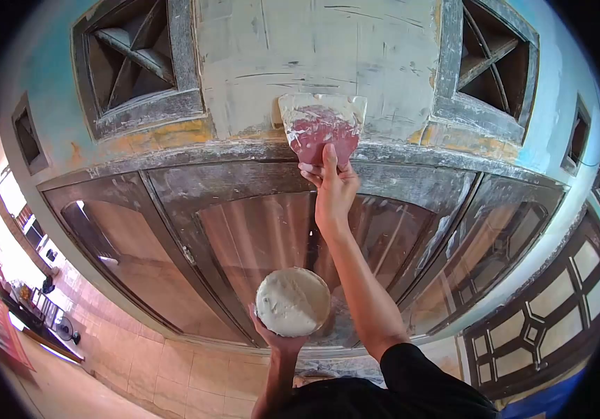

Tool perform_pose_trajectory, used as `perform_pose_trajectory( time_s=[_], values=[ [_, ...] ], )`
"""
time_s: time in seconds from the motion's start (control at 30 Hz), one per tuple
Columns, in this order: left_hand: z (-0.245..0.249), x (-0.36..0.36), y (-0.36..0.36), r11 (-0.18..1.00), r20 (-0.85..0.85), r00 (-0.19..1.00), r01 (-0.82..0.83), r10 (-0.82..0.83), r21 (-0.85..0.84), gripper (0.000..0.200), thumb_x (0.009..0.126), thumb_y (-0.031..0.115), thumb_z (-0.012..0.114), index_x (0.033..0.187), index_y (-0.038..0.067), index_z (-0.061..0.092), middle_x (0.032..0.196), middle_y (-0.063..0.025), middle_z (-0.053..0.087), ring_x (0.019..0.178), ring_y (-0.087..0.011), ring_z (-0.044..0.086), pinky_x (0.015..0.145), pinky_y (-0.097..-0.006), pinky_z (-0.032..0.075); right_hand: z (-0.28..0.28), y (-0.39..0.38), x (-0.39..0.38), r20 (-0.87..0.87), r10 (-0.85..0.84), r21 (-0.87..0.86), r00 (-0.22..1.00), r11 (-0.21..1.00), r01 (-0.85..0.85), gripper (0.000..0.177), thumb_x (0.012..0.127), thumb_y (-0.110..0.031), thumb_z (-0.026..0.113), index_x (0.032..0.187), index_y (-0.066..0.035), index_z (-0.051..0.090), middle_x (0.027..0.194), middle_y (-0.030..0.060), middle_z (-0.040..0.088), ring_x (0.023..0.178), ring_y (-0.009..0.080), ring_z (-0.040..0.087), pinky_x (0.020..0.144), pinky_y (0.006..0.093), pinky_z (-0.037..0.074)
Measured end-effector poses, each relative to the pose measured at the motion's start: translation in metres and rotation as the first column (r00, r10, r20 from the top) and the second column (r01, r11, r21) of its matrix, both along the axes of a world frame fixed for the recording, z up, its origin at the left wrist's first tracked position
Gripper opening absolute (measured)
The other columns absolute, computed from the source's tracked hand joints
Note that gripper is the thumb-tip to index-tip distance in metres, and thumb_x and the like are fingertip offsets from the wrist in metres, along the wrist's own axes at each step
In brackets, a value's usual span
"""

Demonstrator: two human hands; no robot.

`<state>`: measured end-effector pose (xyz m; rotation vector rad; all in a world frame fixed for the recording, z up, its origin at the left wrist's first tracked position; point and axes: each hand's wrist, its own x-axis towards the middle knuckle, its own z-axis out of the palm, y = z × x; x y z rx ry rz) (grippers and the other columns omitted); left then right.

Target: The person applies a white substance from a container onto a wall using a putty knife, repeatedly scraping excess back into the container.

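My right hand (pixel 333 180) is raised and closed around the lower end of a red putty spreader (pixel 323 136). White paste is smeared over the spreader's face, and its wide edge lies at the grey-white wall panel (pixel 317 56) just above the wooden door frame. Lower down, my left hand (pixel 279 339) holds a round bowl (pixel 322 297) from below, its fingers partly hidden behind it. Thick white putty (pixel 287 304) fills much of the bowl, heaped toward the left. Dark scrape marks run across the panel above the spreader.
Two wooden vents (pixel 134 56) with crossed slats flank the panel. Beneath it stand worn wooden doors with glass panes (pixel 258 230). A tiled floor (pixel 174 370) lies below left, with a fan (pixel 67 328) farther off. A dark patterned grille (pixel 534 314) is at right.
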<state>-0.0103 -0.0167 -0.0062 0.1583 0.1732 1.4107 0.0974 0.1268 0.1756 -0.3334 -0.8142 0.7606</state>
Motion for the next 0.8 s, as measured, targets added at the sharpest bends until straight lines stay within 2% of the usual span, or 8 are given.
perform_pose_trajectory(
  time_s=[0.27, 0.3, 0.33, 0.37, 0.43, 0.53, 0.77, 0.8],
  values=[
    [-0.03, 0.0, -0.001, 0.998, -0.085, 0.995, -0.061, 0.059, -0.014, 0.068, 0.084, 0.066, 0.038, 0.131, 0.018, 0.045, 0.134, -0.0073, 0.043, 0.122, -0.0339, 0.04, 0.098, -0.0548, 0.034, -0.042, -0.001, 0.002, -0.012, -0.062, -0.09, 0.998, 0.994, 0.061, 0.028, 0.088, -0.028, 0.063, 0.095, -0.001, 0.062, 0.078, 0.0071, 0.066, 0.059, 0.0156, 0.065, 0.059, 0.0291, 0.055],
    [-0.023, 0.004, -0.01, 0.96, -0.314, 0.912, -0.22, 0.266, 0.175, 0.068, 0.083, 0.066, 0.039, 0.132, 0.018, 0.045, 0.135, -0.0073, 0.043, 0.122, -0.0339, 0.04, 0.099, -0.055, 0.034, -0.047, -0.007, 0.004, -0.013, -0.062, -0.091, 0.998, 0.994, 0.061, 0.028, 0.088, -0.028, 0.063, 0.095, -0.001, 0.062, 0.078, 0.0071, 0.066, 0.059, 0.0156, 0.065, 0.059, 0.0291, 0.055],
    [-0.019, 0.007, -0.014, 0.864, -0.472, 0.737, -0.315, 0.483, 0.392, 0.069, 0.083, 0.066, 0.039, 0.132, 0.018, 0.044, 0.135, -0.0072, 0.043, 0.122, -0.0339, 0.04, 0.099, -0.0552, 0.034, -0.05, -0.012, 0.005, 0.002, -0.053, -0.09, 0.999, 0.995, 0.053, 0.027, 0.089, -0.027, 0.063, 0.096, -0.001, 0.061, 0.078, 0.0072, 0.066, 0.059, 0.0156, 0.065, 0.059, 0.0293, 0.055],
    [-0.017, 0.006, -0.01, 0.861, -0.468, 0.736, -0.318, 0.488, 0.398, 0.069, 0.083, 0.066, 0.039, 0.132, 0.018, 0.044, 0.135, -0.0072, 0.043, 0.122, -0.0339, 0.04, 0.099, -0.0552, 0.034, -0.05, -0.014, 0.006, 0.018, -0.041, -0.087, 0.999, 0.995, 0.043, 0.027, 0.089, -0.027, 0.062, 0.096, -0.001, 0.061, 0.078, 0.0072, 0.065, 0.059, 0.0156, 0.065, 0.058, 0.0295, 0.055],
    [-0.014, 0.002, -0.002, 0.989, -0.191, 0.971, -0.138, 0.144, 0.048, 0.069, 0.083, 0.066, 0.04, 0.132, 0.018, 0.044, 0.135, -0.0071, 0.042, 0.123, -0.0338, 0.039, 0.099, -0.0557, 0.033, -0.034, -0.02, 0.004, 0.042, -0.049, -0.039, 0.998, 0.998, 0.051, 0.027, 0.089, -0.027, 0.062, 0.096, 0.0, 0.061, 0.079, 0.0071, 0.065, 0.059, 0.0158, 0.064, 0.058, 0.0297, 0.055],
    [-0.021, 0.0, 0.002, 1.0, -0.032, 0.999, -0.002, 0.003, 0.019, 0.069, 0.083, 0.066, 0.041, 0.132, 0.018, 0.044, 0.135, -0.0069, 0.041, 0.124, -0.0337, 0.038, 0.099, -0.0559, 0.033, -0.006, -0.007, 0.003, 0.083, -0.073, 0.017, 0.994, 0.997, 0.072, 0.03, 0.09, -0.028, 0.06, 0.097, 0.001, 0.059, 0.08, 0.0077, 0.065, 0.062, 0.0158, 0.065, 0.059, 0.0289, 0.054],
    [-0.016, 0.006, -0.007, 1.0, -0.044, 0.999, -0.02, 0.019, -0.018, 0.068, 0.083, 0.066, 0.04, 0.131, 0.018, 0.045, 0.135, -0.0064, 0.041, 0.123, -0.0334, 0.039, 0.099, -0.0557, 0.033, -0.047, -0.003, -0.003, 0.018, -0.057, -0.085, 0.998, 0.995, 0.058, 0.029, 0.089, -0.027, 0.061, 0.098, 0.0, 0.06, 0.083, 0.0078, 0.065, 0.063, 0.016, 0.065, 0.06, 0.0295, 0.056],
    [-0.022, 0.008, -0.01, 0.966, -0.294, 0.925, -0.201, 0.241, 0.161, 0.068, 0.083, 0.066, 0.04, 0.131, 0.017, 0.045, 0.135, -0.0068, 0.042, 0.122, -0.0335, 0.04, 0.099, -0.0555, 0.033, -0.052, -0.008, -0.003, 0.017, -0.048, -0.086, 0.999, 0.995, 0.049, 0.03, 0.089, -0.027, 0.061, 0.099, 0.001, 0.06, 0.084, 0.0077, 0.065, 0.063, 0.0158, 0.065, 0.061, 0.0307, 0.057]
  ],
)
